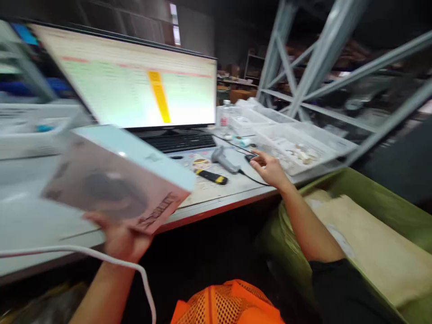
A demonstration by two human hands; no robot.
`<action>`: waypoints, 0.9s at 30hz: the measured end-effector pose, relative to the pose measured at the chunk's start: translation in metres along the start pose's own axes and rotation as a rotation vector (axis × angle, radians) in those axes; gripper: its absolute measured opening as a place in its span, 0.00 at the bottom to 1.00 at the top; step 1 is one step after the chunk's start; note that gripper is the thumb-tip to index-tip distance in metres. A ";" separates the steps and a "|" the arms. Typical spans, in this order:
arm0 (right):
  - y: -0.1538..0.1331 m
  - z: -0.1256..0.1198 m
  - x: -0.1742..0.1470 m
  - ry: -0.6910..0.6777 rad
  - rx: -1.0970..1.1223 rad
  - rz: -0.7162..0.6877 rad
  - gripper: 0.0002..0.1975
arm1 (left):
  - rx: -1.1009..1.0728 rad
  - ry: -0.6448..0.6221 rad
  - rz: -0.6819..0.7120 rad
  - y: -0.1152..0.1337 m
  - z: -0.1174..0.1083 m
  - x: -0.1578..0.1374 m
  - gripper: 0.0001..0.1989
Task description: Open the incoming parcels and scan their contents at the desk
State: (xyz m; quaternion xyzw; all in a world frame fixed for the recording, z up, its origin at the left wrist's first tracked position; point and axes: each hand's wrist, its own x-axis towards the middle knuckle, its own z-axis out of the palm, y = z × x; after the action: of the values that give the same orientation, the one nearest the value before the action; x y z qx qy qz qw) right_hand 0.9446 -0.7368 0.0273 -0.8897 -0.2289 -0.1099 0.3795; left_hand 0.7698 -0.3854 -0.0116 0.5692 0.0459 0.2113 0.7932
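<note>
My left hand (124, 236) grips a flat cardboard box (104, 175) from below, tilted up above the table's left half. The box has a pinkish face with a blurred dark picture and dark lettering, and a pale blue side. Over the table's right part, my right hand (268, 167) has its fingers apart, with the tips beside a small black computer mouse (249, 157); whether they touch it I cannot tell. Left of that hand lie a grey barcode scanner (224, 159) with its cable and a black and yellow utility knife (212, 176).
A monitor (128, 85) stands behind a black keyboard (175, 141). White bins (297, 150) with small parts sit at the right, beside a bottle (225, 113). A green-lined container (364, 180) stands by my right arm. A white cable (84, 252) crosses in front of my left wrist.
</note>
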 end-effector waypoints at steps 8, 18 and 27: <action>-0.010 0.124 0.091 -0.244 -0.487 0.301 0.35 | -0.013 0.245 0.142 -0.004 -0.043 0.030 0.41; -0.034 0.127 0.106 -0.333 -0.398 0.352 0.20 | 0.916 0.150 0.627 -0.020 -0.084 0.050 0.36; -0.090 -0.004 0.081 -0.621 0.233 0.197 0.31 | 1.326 -0.299 1.048 -0.002 -0.112 0.050 0.33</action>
State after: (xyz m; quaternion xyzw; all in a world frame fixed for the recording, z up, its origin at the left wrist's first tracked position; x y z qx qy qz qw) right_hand 0.9708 -0.6593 0.1158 -0.8492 -0.2573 0.2301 0.3996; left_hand 0.7802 -0.2677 -0.0442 0.8849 -0.2140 0.4027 0.0944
